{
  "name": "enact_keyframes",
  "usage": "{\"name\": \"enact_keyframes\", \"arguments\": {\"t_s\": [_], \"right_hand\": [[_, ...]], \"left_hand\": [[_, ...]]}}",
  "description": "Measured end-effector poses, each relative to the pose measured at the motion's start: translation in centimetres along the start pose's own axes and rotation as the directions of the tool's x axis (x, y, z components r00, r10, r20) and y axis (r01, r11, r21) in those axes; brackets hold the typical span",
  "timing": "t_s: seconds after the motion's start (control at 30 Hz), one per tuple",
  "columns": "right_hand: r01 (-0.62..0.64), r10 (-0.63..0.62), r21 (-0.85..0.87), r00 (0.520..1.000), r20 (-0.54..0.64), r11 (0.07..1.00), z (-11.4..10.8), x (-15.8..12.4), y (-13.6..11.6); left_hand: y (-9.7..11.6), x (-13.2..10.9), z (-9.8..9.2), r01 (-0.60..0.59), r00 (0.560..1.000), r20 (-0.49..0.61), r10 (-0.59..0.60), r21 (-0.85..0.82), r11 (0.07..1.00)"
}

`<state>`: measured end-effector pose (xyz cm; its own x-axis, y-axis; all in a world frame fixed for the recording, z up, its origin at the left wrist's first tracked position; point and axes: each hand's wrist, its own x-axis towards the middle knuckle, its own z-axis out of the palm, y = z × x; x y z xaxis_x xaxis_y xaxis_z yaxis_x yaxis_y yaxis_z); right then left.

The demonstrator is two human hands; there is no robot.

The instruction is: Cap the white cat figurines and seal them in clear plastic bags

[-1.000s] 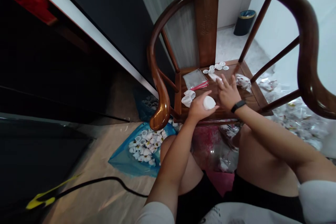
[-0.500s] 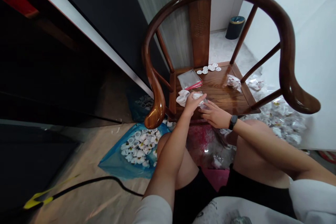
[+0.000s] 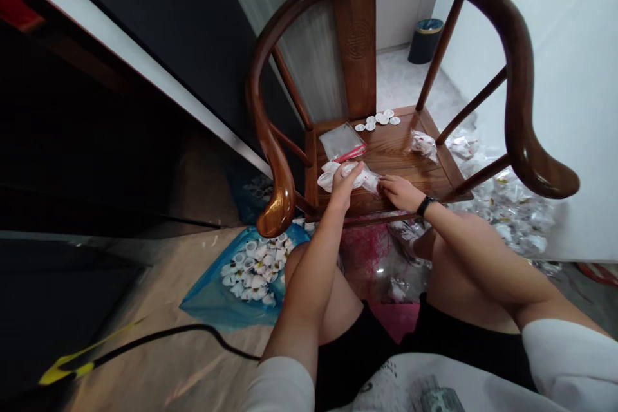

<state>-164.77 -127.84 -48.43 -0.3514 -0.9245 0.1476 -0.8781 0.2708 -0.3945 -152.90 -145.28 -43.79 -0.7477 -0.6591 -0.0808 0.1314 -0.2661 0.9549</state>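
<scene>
My left hand [image 3: 346, 184] is closed around a small white piece [image 3: 354, 174] in a clear plastic bag [image 3: 371, 182] with red dots. The bag stretches to the right, just above the wooden seat [image 3: 400, 164]. At its right end, the bent fingers of my right hand [image 3: 402, 193] grip the bag's edge. Beside my left hand lie more white hollow pieces [image 3: 327, 179]. Behind them is a stack of flat clear bags [image 3: 342, 141] with red edges. Several round white discs [image 3: 381, 118] lie at the back of the seat.
A filled bag [image 3: 423, 145] lies at the seat's right side. Many filled bags [image 3: 514, 212] are heaped on the floor beyond. A blue plastic sack [image 3: 205, 299] with white pieces lies at left. The chair's curved armrest [image 3: 524, 77] surrounds the seat. A dark bin [image 3: 425, 42] stands behind.
My right hand has moved slightly away from my left, and the bag now lies stretched between them, with its red dots showing. The whole view has shifted a little.
</scene>
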Motion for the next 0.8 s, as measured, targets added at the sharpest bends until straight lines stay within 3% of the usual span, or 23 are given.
{"name": "enact_keyframes", "arguments": {"t_s": [0.2, 0.37, 0.47, 0.57, 0.67, 0.8], "right_hand": [[-0.24, 0.241, 0.046, 0.971, -0.005, 0.97, 0.8, 0.3, 0.1], [-0.208, 0.218, 0.385, 0.976, 0.018, 0.899, 1.3, 1.0, 0.7], [-0.217, 0.255, 0.481, 0.967, -0.015, 0.849, 1.5, 1.2, 1.0], [-0.277, 0.327, 0.401, 0.943, -0.061, 0.873, 1.3, 1.6, 1.4], [-0.328, 0.351, 0.353, 0.936, -0.002, 0.876, 0.9, 2.3, 1.6], [-0.281, 0.318, 0.532, 0.948, 0.025, 0.798, 0.5, 2.9, 1.2]], "left_hand": [[0.0, -0.5, 0.1, 0.217, 0.976, 0.022, -0.216, -0.08, 0.973], [-0.4, -0.8, 0.2, 0.372, 0.928, 0.027, -0.371, -0.075, 0.925], [-1.1, -0.7, 0.5, 0.326, 0.945, -0.001, -0.328, -0.106, 0.939], [-2.0, -0.5, 0.8, 0.202, 0.972, -0.091, -0.217, -0.151, 0.968], [-2.8, -0.3, 0.8, 0.169, 0.969, -0.151, -0.196, -0.173, 0.97], [-2.9, -0.6, 0.7, 0.181, 0.969, -0.137, -0.207, -0.177, 0.967]]}}
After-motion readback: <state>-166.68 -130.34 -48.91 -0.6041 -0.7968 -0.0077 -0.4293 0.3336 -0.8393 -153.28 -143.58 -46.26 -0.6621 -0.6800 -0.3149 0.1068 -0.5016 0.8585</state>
